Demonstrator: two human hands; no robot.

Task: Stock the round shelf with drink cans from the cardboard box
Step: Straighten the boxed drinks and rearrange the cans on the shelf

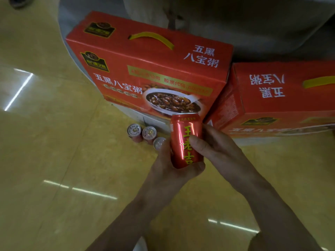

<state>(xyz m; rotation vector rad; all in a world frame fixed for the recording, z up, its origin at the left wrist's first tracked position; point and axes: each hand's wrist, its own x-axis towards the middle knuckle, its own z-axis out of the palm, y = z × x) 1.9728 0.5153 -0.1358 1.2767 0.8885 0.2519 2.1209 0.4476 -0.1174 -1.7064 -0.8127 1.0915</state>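
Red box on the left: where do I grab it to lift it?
Take the yellow handle on top of the left red box, reaching down from above. It bows up off the middle of the top face, so fingers can probably hook under it. The box's sides are wide and flat, hard to grip.

Red can (185, 140) upright (yellow lettering); three more cans (149, 132) stand beside the round shelf (62, 19).

A shop: red gift cartons (145, 69) on a round shelf (76, 13).
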